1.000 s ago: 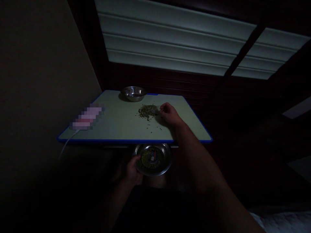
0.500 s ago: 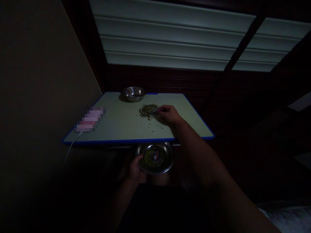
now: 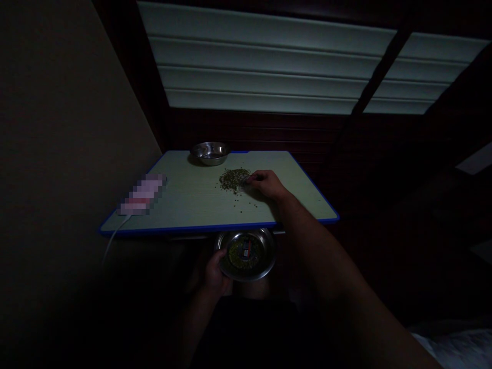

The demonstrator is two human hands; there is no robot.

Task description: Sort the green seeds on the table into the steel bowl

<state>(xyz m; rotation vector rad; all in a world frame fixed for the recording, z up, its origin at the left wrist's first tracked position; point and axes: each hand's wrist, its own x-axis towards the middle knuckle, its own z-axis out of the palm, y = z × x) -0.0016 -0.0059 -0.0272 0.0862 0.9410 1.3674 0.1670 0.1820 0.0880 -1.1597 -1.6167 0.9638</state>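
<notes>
In the dim head view, my left hand [image 3: 216, 271] grips the left rim of a metal bowl [image 3: 265, 266], its thumb over the edge, just below the table's front edge. Green beans lie in this bowl, with a small dark thing bearing red and white marks [image 3: 246, 249] in the middle. My right hand [image 3: 265, 183] is over the table, its fingers pinched on a small see-through piece [image 3: 244, 181] whose kind is too dark to tell. That piece touches the right side of a loose pile of small green beans [image 3: 231, 179].
A second metal bowl [image 3: 210, 154] stands at the back of the pale, blue-edged table [image 3: 184, 205]. On the left lies a blurred-out pink thing [image 3: 141, 195] with a white cable [image 3: 111, 241]. Several stray beans lie in front of the pile. Behind is a slatted panel [image 3: 261, 66].
My right hand stays at the pile's right side, its fingers and the piece shifting slightly. The left hand still holds the bowl. The whole view has tilted a little.
</notes>
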